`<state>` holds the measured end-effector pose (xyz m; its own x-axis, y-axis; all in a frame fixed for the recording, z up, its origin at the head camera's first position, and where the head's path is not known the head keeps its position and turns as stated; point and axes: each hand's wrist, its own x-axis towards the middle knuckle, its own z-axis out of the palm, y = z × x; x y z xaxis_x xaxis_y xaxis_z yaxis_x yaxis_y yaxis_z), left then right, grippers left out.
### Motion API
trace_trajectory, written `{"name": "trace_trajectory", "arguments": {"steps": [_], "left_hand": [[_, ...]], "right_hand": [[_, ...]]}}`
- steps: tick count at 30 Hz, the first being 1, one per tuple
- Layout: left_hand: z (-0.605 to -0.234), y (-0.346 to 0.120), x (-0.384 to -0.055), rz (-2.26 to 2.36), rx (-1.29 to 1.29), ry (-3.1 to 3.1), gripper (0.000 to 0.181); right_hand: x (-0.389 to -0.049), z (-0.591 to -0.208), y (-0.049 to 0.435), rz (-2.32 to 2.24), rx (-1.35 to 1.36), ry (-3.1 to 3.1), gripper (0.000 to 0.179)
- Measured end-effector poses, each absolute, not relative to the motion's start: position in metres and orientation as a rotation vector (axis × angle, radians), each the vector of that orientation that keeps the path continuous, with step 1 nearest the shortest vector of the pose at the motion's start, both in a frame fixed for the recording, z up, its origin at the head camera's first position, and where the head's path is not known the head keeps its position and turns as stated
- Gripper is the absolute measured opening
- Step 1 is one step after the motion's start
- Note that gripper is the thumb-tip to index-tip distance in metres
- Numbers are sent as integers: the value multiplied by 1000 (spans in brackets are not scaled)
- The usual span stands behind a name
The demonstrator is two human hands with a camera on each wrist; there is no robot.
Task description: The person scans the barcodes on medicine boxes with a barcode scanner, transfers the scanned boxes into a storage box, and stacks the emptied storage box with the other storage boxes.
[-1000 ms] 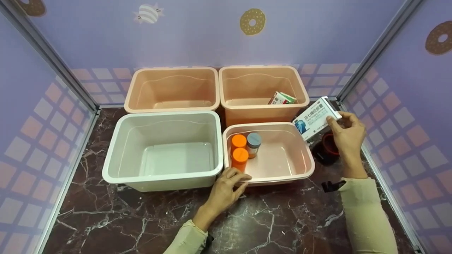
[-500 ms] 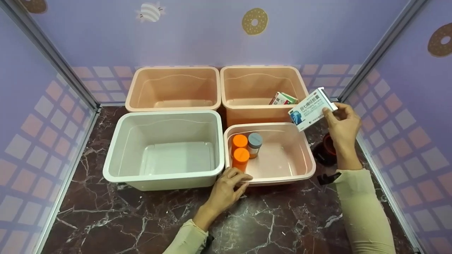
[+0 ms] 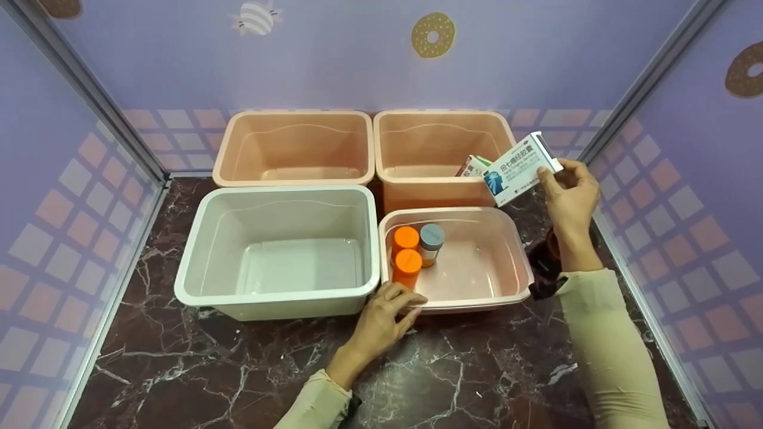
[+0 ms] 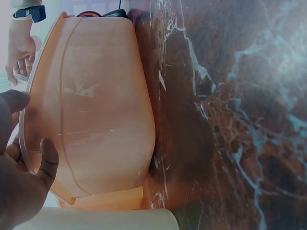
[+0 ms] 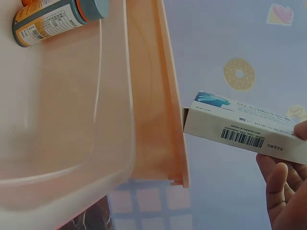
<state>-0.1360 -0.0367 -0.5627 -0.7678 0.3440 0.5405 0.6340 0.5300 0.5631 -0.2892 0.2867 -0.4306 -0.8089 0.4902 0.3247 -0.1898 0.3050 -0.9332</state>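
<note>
My right hand (image 3: 572, 193) pinches a white and blue medicine box (image 3: 517, 168) by its right end. The box is tilted and overlaps the front right corner of the back right bin in the head view; its barcode side shows in the right wrist view. My left hand (image 3: 384, 319) holds the near rim of the pale pink bin (image 3: 465, 277) at front right, with a digit against the outer wall (image 4: 100, 105). In that bin stand two orange-capped bottles (image 3: 408, 262) and a grey-capped bottle (image 3: 432, 236). The back right orange bin (image 3: 438, 190) has medicine boxes (image 3: 474, 167) inside.
A white bin (image 3: 277, 298) stands at front left, with another orange bin (image 3: 292, 179) behind it. Right of the pink bin is a dark object with a red rim (image 3: 543, 259), partly behind my right wrist. Patterned walls (image 3: 334, 53) enclose the marble table (image 3: 238, 381).
My right hand has lifted the medicine box and carried it left and away from me, towards the back right bin. My left hand stays on the pink bin's rim.
</note>
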Motion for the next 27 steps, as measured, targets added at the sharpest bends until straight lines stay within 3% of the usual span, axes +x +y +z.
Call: {"name": "trace_trajectory", "arguments": {"steps": [27], "left_hand": [[-562,-38,-136,-1062,-819,-2428,19]], "right_hand": [[-325,-420,264,1663,-189,-1949,26]]}}
